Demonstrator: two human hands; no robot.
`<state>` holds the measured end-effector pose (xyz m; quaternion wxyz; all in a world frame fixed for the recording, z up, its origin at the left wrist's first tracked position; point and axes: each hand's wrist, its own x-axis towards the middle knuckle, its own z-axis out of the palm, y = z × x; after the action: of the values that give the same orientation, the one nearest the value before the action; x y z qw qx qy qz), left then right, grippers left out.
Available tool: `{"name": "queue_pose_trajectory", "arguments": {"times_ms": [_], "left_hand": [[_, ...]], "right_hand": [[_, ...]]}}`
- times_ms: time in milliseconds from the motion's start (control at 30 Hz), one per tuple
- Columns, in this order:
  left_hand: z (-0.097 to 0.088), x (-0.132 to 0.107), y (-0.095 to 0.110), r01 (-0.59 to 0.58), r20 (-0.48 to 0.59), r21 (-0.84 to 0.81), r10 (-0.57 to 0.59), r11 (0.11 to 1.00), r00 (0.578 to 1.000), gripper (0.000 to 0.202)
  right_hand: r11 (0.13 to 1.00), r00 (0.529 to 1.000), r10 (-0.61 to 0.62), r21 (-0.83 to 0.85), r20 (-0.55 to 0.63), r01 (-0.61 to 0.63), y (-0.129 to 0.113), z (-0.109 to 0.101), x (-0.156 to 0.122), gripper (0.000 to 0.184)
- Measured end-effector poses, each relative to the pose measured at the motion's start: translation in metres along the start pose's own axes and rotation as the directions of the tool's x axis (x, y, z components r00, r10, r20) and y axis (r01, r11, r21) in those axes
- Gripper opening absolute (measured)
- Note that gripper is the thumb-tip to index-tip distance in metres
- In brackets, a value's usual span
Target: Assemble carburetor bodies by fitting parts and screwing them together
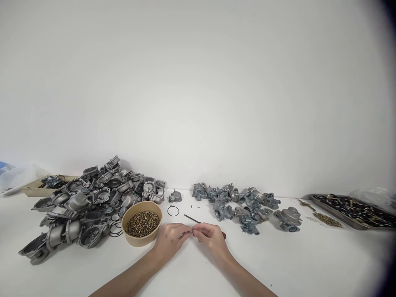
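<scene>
My left hand (172,240) and my right hand (213,238) meet over the white table, thumbs and fingers pinched together on a tiny dark part (192,232) too small to name. Beneath my right hand lies a screwdriver (191,218); its dark shaft sticks out beyond the fingers and a bit of reddish handle shows at the right. Close to my left hand stands a round tan bowl (125,232) full of brass-coloured screws (142,224). Just beyond the hands lie a black rubber ring (173,210) and a small grey metal cover (175,196).
A tall heap of grey carburetor bowls (101,195) fills the left, with loose rings (116,228) at its edge. Several carburetor bodies (247,206) lie to the right. Farther right are a small brass pile (327,219) and a dark metal tray (355,225). A wall stands behind.
</scene>
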<state>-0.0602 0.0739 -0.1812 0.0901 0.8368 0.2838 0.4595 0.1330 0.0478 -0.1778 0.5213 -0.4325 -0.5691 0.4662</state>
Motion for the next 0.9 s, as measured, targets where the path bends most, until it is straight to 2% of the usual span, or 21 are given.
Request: {"name": "queue_pose_trajectory", "arguments": {"times_ms": [500,900], "left_hand": [[-0.0001,0.0001,0.0013,0.001,0.002,0.014,-0.002,1.0,1.0,0.018],[0.0009,-0.0003,-0.0006,-0.026,0.001,0.052,0.026,0.998,1.0,0.024]], "right_hand": [[0.999,0.999,-0.023,0.022,-0.025,0.023,0.0053,0.001,0.0042,0.034],[0.996,0.998,-0.055,-0.066,0.004,0.056,-0.0026,0.0032,-0.0012,0.037]]}}
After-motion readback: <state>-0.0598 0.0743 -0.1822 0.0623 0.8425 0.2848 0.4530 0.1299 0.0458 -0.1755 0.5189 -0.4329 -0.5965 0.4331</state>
